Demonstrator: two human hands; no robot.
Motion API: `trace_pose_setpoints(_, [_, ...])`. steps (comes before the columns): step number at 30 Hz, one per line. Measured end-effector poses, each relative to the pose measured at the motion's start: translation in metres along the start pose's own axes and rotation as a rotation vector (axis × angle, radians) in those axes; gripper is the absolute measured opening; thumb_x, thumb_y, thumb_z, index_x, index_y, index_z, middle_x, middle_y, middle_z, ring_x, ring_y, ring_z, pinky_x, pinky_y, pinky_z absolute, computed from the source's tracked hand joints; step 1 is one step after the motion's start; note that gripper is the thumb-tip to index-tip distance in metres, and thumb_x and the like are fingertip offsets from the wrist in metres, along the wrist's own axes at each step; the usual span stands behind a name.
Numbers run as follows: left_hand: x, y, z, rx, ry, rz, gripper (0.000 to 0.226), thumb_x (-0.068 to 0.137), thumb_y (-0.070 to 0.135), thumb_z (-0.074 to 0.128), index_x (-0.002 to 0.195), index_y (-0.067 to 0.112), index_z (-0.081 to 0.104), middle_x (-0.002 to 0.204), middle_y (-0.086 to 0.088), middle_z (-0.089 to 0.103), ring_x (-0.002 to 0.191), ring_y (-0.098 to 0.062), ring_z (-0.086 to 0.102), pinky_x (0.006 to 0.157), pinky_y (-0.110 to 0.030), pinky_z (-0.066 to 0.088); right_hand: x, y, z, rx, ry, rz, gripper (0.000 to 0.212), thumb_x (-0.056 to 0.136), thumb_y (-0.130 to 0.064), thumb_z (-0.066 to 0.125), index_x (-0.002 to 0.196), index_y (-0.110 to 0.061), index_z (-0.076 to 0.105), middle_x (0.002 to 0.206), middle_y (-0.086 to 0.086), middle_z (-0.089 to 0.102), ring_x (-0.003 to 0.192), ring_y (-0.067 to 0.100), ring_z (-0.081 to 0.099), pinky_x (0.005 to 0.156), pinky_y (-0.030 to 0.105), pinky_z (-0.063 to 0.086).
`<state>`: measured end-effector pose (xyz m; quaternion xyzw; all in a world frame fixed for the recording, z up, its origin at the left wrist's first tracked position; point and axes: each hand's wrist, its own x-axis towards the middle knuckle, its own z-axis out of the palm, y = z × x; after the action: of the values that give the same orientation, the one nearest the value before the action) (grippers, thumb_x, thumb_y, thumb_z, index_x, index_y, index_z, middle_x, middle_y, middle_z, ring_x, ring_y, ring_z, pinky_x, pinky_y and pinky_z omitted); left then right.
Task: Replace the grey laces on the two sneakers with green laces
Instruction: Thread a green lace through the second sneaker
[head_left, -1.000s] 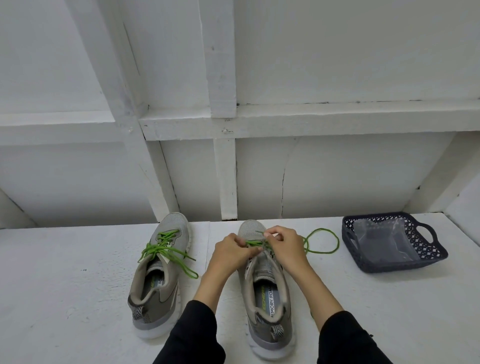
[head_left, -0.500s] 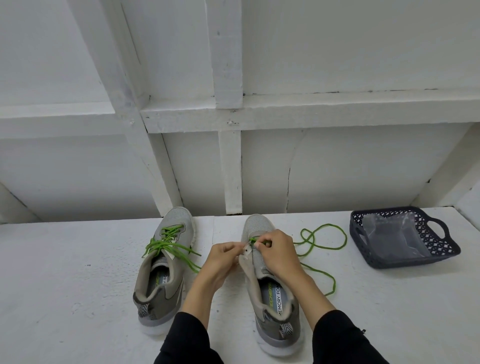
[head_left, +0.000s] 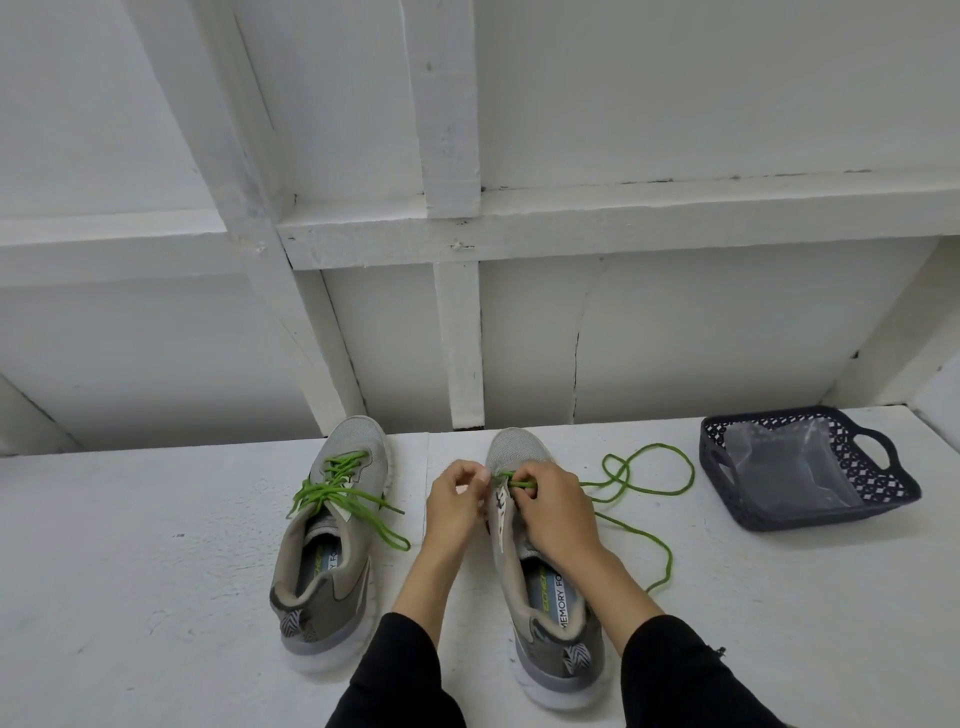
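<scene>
Two grey sneakers stand side by side on the white surface, toes toward the wall. The left sneaker (head_left: 332, 540) is threaded with a green lace (head_left: 337, 493) whose ends hang loose. Over the right sneaker (head_left: 540, 571) both my hands work near the toe end. My right hand (head_left: 550, 509) pinches a green lace (head_left: 644, 488) at the eyelets; its long free part loops on the surface to the right. My left hand (head_left: 457, 499) grips the sneaker's left eyelet edge, fingers curled. No grey lace is visible.
A dark blue perforated basket (head_left: 883, 499) with handles holds a clear plastic bag (head_left: 784, 467) at the right. A white panelled wall with beams (head_left: 457, 332) rises just behind the sneakers. The white surface (head_left: 130, 571) extends left.
The green lace's free part has been pulled out further to the right, now trailing in a longer loop and tail. Both hands stayed at the right sneaker's eyelets, shifting slightly.
</scene>
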<state>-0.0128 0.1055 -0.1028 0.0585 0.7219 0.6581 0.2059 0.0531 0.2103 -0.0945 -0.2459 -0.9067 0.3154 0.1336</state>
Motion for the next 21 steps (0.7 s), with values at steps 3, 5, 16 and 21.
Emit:
trace_pose_setpoints(3, [0.000,0.026,-0.006,-0.352,0.191,0.016,0.017,0.102,0.009,0.037,0.088,0.016,0.043,0.092,-0.004,0.059,0.081,-0.016,0.063,0.080,-0.031,0.049,-0.002,0.001,-0.001,-0.021,0.039,0.027,0.014,0.092,-0.013,0.055,0.081,-0.021,0.060,0.082,-0.002,0.062,0.071,0.015,0.053,0.049,0.019,0.028])
trace_pose_setpoints(5, [0.001,0.048,-0.023,-0.582,0.350,0.056,0.021,0.103,0.009,0.029,0.087,0.017,0.039,0.081,-0.004,0.052,0.066,-0.014,0.053,0.066,-0.026,0.050,-0.003,0.001,-0.002,-0.028,0.067,0.056,0.016,0.092,-0.011,0.053,0.080,-0.020,0.059,0.082,-0.001,0.061,0.070,0.016,0.053,0.049,0.021,0.030])
trace_pose_setpoints(16, [-0.008,0.007,-0.037,0.990,-0.044,0.395,0.021,0.096,0.044,0.053,0.101,0.033,0.069,0.100,0.008,0.050,0.102,-0.018,0.042,0.078,-0.026,0.033,-0.004,0.005,-0.016,0.275,0.149,0.047,0.027,0.086,-0.010,0.060,0.105,-0.022,0.046,0.108,0.000,0.042,0.086,0.018,0.058,0.065,0.020,0.042])
trace_pose_setpoints(21, [-0.012,0.005,-0.027,0.833,-0.018,0.267,0.015,0.094,0.046,0.055,0.094,0.035,0.064,0.098,0.013,0.060,0.104,-0.018,0.037,0.089,-0.034,0.034,-0.020,0.018,-0.023,0.174,-0.087,0.115,0.051,0.077,-0.039,0.071,0.109,-0.021,0.036,0.111,-0.003,0.031,0.102,0.012,0.041,0.085,0.027,0.038])
